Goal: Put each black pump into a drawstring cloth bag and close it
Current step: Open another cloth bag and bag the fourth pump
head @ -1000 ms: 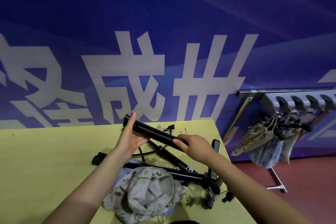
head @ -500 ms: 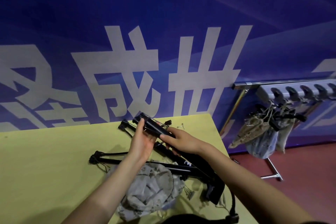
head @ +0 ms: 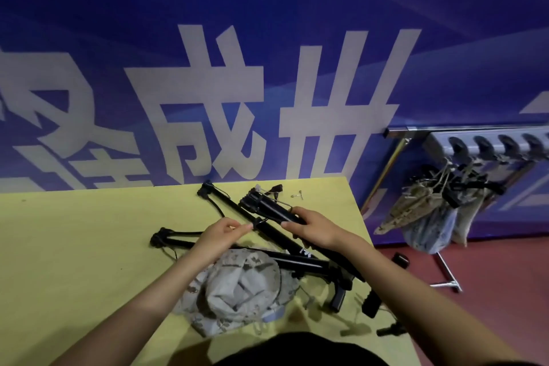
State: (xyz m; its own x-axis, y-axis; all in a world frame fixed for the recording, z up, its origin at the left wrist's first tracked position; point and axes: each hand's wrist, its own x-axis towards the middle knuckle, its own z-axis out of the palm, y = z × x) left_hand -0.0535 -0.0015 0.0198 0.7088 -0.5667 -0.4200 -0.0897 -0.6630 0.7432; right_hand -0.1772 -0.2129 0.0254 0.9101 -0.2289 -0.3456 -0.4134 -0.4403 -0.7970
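My right hand grips a black pump lifted above the yellow table, its far end pointing up-left. My left hand pinches a thin wire or cord that runs from that pump, fingertips together at its lower side. Two more black pumps lie on the table: one long pump running diagonally from the back, another pump crossing under my arms. A heap of camouflage cloth bags lies near the front edge, below my left forearm.
Small clips and black bits lie near the table's back edge. A metal rack at the right carries hanging camouflage bags. A small black object lies on the red floor. A blue banner wall stands behind the table.
My left hand has let go of the pump's barrel and moved down-left, now pinching its thin wire. My right hand has kept its grip on the pump, whose far end has swung right.
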